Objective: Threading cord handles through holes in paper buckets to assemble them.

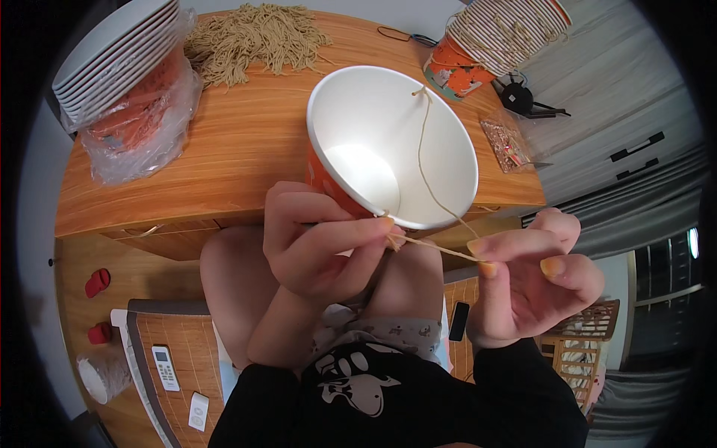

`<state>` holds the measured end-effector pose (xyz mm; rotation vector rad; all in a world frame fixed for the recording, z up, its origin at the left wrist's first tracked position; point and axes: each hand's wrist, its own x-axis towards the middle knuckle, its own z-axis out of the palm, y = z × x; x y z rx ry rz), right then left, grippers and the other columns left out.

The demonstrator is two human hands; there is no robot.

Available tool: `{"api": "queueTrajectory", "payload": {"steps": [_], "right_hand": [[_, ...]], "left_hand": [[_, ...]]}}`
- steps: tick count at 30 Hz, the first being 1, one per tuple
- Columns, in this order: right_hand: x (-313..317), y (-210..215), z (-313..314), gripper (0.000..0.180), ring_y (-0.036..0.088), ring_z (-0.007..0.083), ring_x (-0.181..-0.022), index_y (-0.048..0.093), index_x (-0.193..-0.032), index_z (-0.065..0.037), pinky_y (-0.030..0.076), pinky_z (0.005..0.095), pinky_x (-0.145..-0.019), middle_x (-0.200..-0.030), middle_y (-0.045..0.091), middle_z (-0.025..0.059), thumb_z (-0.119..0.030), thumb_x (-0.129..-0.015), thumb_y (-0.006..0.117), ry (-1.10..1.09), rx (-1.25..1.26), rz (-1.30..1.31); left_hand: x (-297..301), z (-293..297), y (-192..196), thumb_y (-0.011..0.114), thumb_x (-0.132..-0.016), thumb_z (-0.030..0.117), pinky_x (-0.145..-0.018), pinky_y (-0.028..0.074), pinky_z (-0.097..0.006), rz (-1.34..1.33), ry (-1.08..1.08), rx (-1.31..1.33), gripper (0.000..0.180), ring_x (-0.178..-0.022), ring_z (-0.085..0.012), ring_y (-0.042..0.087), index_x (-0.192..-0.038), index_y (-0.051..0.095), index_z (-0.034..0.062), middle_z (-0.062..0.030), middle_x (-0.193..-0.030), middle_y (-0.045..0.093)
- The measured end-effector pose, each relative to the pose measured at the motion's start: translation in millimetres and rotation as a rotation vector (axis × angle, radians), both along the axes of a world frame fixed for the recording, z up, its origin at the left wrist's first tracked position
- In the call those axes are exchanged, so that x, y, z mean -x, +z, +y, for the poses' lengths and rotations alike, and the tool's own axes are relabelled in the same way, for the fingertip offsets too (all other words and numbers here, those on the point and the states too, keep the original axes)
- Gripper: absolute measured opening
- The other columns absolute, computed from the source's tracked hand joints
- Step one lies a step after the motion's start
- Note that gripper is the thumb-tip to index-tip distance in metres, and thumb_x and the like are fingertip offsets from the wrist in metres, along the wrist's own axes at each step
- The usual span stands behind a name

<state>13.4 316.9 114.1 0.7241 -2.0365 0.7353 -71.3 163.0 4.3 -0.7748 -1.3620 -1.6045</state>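
Note:
A large paper bucket [355, 112], white inside and orange outside, tilts with its mouth toward me at the table's near edge. A thin tan cord [423, 149] is fastened through the far side of its rim and hangs across the opening. At the near rim, my left hand [317, 243] is closed, thumb and fingers pinching the cord where it meets the bucket. My right hand [534, 276], off to the right, pinches the same cord between thumb and forefinger. A short stretch of it runs taut between both hands. My left fingers hide the near attachment point.
Nested buckets in clear plastic [138, 104] stand at the left of the wooden table [239, 149]. A heap of tan cords [258, 41] lies at the back. More stacked buckets [500, 48] carry cords at the back right, beside a small clear packet [508, 142].

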Motion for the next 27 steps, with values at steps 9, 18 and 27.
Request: {"api": "queueTrajectory", "payload": {"steps": [9,18,27], "right_hand": [[-0.5,27.2,35.9,0.007,0.051,0.0188,-0.076,0.065,-0.083,-0.012,0.032,0.0358,-0.083,-0.076,0.064,-0.0015,-0.012,-0.083,0.072,-0.289,-0.377,-0.319],[59.8,4.8,85.2,0.021,0.060,0.0242,-0.092,0.069,-0.111,-0.010,0.035,0.0377,-0.092,-0.092,0.069,0.0040,-0.008,-0.090,0.065,-0.565,-0.528,-0.293],[87.6,-22.2,89.4,0.063,0.057,0.0314,-0.123,0.051,-0.141,-0.008,0.041,0.0412,-0.106,-0.127,0.064,0.0147,-0.008,-0.082,0.072,-0.093,-0.060,-0.990]], "left_hand": [[-0.2,0.6,-0.3,0.082,-0.060,0.000,-0.064,0.040,-0.027,0.016,0.025,0.056,0.037,-0.077,-0.0169,0.048,-0.093,0.078,0.0179,0.0024,-0.085,0.052],[-0.5,5.9,7.1,0.088,-0.058,0.015,-0.063,0.040,-0.025,0.133,0.125,0.176,0.037,-0.077,-0.0143,0.049,-0.093,0.078,0.0247,0.0078,-0.083,0.052],[-5.1,2.3,10.1,0.087,-0.064,0.026,-0.066,0.038,-0.029,0.154,0.339,0.332,0.031,-0.075,-0.0111,0.052,-0.092,0.076,0.0319,0.0117,-0.084,0.054]]}}
